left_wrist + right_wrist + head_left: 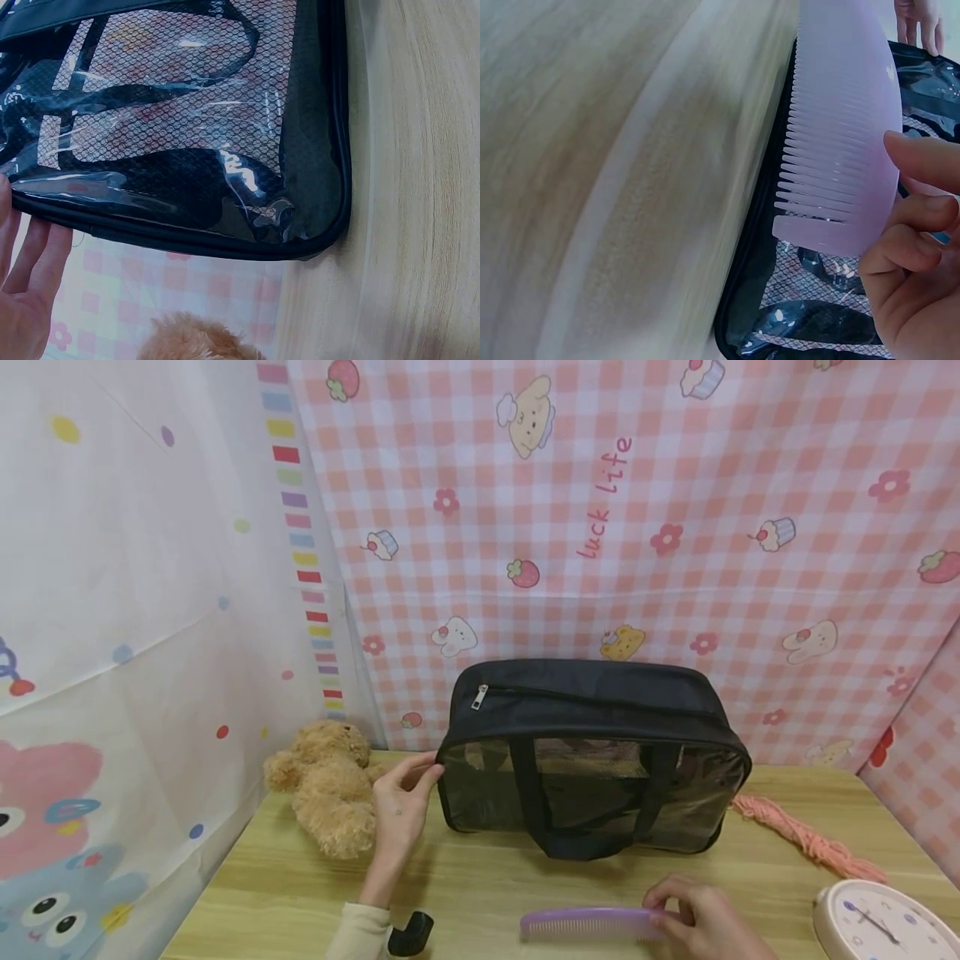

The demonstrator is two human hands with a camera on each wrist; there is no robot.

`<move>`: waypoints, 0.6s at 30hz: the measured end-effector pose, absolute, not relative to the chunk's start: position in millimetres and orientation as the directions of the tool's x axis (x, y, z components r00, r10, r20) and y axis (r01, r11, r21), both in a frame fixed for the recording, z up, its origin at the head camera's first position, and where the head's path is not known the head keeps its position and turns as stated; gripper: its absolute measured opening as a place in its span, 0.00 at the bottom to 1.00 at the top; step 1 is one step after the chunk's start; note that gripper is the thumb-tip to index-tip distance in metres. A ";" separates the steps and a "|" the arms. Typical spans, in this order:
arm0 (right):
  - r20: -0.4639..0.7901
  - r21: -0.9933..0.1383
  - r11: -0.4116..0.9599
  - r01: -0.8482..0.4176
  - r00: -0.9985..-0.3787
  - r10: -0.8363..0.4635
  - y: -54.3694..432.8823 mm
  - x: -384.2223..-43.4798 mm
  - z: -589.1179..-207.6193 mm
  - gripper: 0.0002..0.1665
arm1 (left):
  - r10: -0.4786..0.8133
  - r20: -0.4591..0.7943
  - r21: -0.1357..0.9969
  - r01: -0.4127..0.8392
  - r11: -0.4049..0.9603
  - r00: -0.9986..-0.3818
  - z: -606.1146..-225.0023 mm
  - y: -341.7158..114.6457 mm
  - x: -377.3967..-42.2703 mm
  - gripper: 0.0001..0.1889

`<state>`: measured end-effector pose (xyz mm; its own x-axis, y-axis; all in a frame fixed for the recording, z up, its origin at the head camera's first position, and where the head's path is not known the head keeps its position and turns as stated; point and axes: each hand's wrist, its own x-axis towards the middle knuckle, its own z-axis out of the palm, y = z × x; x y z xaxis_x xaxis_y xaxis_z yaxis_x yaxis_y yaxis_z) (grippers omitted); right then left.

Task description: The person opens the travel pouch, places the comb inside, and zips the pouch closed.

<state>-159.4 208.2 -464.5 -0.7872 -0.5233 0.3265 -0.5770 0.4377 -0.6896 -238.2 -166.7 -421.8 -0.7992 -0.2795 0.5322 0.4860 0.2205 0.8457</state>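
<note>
A black bag (pixel 592 697) with a zipped top, clear front and two dark handles stands on the wooden table. My left hand (pixel 401 806) pinches its left edge between thumb and fingers; in the left wrist view the fingers (pixel 49 262) lie along the bag's black piping. Held by one end in my right hand (pixel 701 914) is a purple comb (pixel 585 921), teeth facing down, in front of the bag. The right wrist view shows the thumb and curled fingers at the comb's (pixel 855 135) smooth back, with the bag behind it.
A fluffy brown teddy bear (pixel 333 793) lies beside my left hand. A black-topped item (pixel 411 933) stands by the left sleeve (pixel 360 931). Pink yarn (pixel 810 837) lies right of the bag, with a white clock (pixel 885 922) nearer the front. Patterned cloth (pixel 600 527) hangs behind.
</note>
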 end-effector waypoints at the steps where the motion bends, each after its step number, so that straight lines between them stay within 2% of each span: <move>1: 0.326 -0.691 0.439 -0.574 -0.790 -0.519 208.1 -159.0 -464.3 0.05 | -0.279 0.532 0.846 0.486 0.221 -0.799 -421.7 -166.7 -238.0 0.08; 10: 0.308 -0.699 0.455 -0.551 -0.807 -0.505 207.3 -156.7 -459.4 0.04 | -0.285 0.528 0.848 0.479 0.227 -0.800 -422.8 -168.1 -235.1 0.08; 13: 0.346 -0.689 0.435 -0.579 -0.791 -0.505 208.6 -157.0 -459.3 0.06 | -0.285 0.529 0.848 0.480 0.227 -0.799 -423.1 -168.1 -234.9 0.08; 18: 0.499 -0.627 0.367 -0.687 -0.716 -0.489 209.7 -158.8 -461.2 0.15 | -0.280 0.533 0.845 0.482 0.233 -0.799 -421.2 -167.7 -237.2 0.08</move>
